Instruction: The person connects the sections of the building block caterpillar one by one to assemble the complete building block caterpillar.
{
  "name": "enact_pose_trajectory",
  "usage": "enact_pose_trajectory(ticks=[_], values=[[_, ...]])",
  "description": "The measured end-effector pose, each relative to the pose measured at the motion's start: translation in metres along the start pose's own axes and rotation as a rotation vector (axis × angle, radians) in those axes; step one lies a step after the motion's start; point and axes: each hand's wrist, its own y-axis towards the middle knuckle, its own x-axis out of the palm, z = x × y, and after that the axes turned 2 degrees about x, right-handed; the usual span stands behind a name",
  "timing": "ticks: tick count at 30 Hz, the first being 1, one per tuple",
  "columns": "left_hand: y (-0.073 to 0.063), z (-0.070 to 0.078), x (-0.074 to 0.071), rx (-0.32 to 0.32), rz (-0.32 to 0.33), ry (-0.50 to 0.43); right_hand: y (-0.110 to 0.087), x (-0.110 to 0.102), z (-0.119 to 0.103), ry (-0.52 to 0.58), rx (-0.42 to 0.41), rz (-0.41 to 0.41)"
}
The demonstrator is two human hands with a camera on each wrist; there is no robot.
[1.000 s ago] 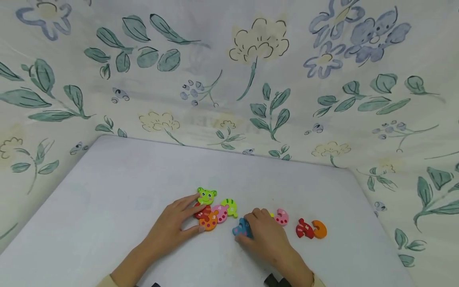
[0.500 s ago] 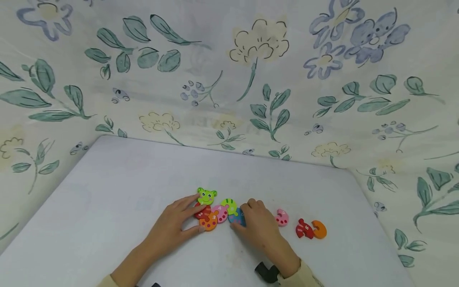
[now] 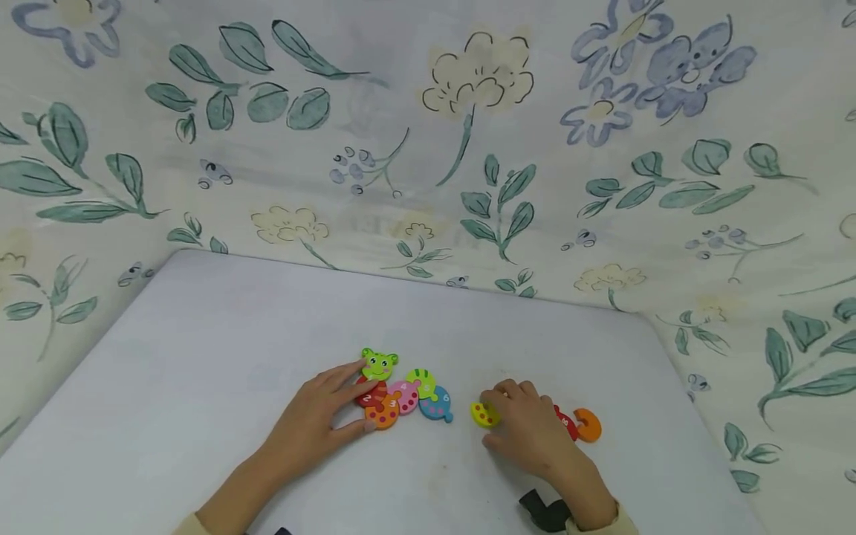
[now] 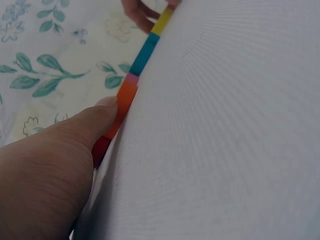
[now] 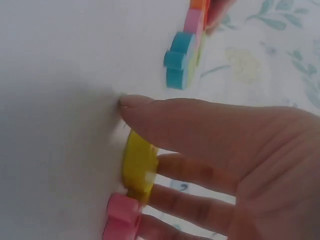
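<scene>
Yellow puzzle piece [image 3: 481,414] sits by the right hand [image 3: 527,429], thumb and fingers apart; likely pickup step needs a pinch. Spread left hand [image 3: 313,416] touches joined pieces [image 3: 403,399].

Green face piece [image 3: 379,365]; orange piece [image 3: 381,414] with red dots; blue piece [image 3: 435,406] with pink dots; yellow piece [image 3: 483,416] with red dots; white worktop [image 3: 267,319].

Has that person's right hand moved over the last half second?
Yes, rightward in the head view. Judged against the green striped piece, which lies in the row, the right hand is now farther right, at the yellow piece.
</scene>
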Motion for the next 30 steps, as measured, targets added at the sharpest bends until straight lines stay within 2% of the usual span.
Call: enact_pose_trajectory(ticks=[5,12,18,30], values=[[-0.001,0.0,-0.002,-0.008,0.002,-0.015,-0.002,0.002,0.004,0.004,0.0,0.022],[-0.001,-0.002,-0.002,-0.007,-0.008,-0.021,0.001,0.007,-0.003,0.007,-0.017,0.073],[0.001,-0.001,-0.001,-0.008,-0.016,-0.023,-0.001,0.011,-0.011,0.04,-0.059,0.072],[0.0,0.0,-0.002,0.015,0.003,-0.019,0.001,0.011,-0.012,0.107,-0.091,0.0]])
